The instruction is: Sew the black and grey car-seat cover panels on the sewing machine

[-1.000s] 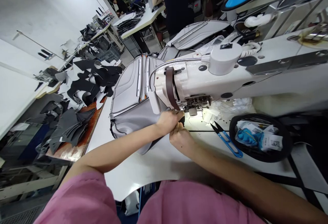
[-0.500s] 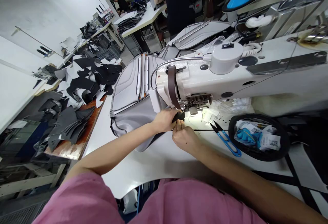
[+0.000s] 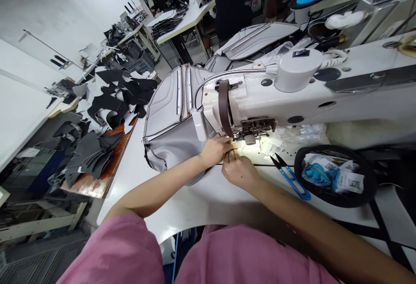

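Under the head of a white sewing machine (image 3: pixel 250 97), my two hands meet at the needle area. My left hand (image 3: pixel 215 150) is closed on the edge of a grey seat cover (image 3: pixel 172 145), its fingertips close to the presser foot. My right hand (image 3: pixel 239 172) pinches the material just in front, its fingers curled in. A small tan patch (image 3: pixel 233 145) shows between the fingertips; most of the gripped edge is hidden by the hands. The bulk of the cover lies left of and behind the machine head.
Blue thread snips (image 3: pixel 292 182) lie right of my right hand, beside a black round basket (image 3: pixel 336 201) with small packets. Dark cut pieces (image 3: pixel 94 154) are stacked on a side table at left. A person in dark clothes (image 3: pixel 229 6) stands behind the machine.
The black underside of material seen between my hands has turned out of sight, and a tan patch shows there now. The view has shifted slightly; both hands stay by the needle.
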The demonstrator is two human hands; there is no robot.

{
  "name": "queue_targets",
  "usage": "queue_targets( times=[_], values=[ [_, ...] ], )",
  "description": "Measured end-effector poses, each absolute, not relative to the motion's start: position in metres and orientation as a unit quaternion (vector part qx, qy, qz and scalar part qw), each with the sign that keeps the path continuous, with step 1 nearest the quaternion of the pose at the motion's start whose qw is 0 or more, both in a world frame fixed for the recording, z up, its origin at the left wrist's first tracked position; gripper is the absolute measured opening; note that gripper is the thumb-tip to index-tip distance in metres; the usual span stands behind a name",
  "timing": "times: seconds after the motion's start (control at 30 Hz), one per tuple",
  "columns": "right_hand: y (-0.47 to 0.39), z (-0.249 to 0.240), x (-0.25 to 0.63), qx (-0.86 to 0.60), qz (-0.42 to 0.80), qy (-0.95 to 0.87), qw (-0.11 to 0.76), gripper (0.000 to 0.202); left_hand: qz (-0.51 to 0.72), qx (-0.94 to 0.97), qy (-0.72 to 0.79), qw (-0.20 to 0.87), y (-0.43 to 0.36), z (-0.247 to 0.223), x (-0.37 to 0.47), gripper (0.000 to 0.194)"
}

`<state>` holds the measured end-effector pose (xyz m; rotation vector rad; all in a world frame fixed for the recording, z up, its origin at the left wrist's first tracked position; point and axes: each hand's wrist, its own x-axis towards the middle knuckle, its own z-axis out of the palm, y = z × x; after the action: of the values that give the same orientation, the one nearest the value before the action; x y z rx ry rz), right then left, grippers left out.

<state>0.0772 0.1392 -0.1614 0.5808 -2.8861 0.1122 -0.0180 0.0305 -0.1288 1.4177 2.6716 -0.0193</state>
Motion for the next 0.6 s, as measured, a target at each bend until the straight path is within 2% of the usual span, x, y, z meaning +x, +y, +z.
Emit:
queue_targets(
  times=[0.27,0.6],
  values=[
    [0.139,-0.164,0.074,0.204,-0.003,-0.972,0.115,0.039,0.071,0.449,0.889,0.053,0.030,-0.138,-0.029,0.038],
    [0.137,-0.176,0.078,0.166,-0.003,-0.973,0.162,0.040,0.052,0.390,0.918,0.048,0.035,-0.141,-0.038,0.035]
  ],
)
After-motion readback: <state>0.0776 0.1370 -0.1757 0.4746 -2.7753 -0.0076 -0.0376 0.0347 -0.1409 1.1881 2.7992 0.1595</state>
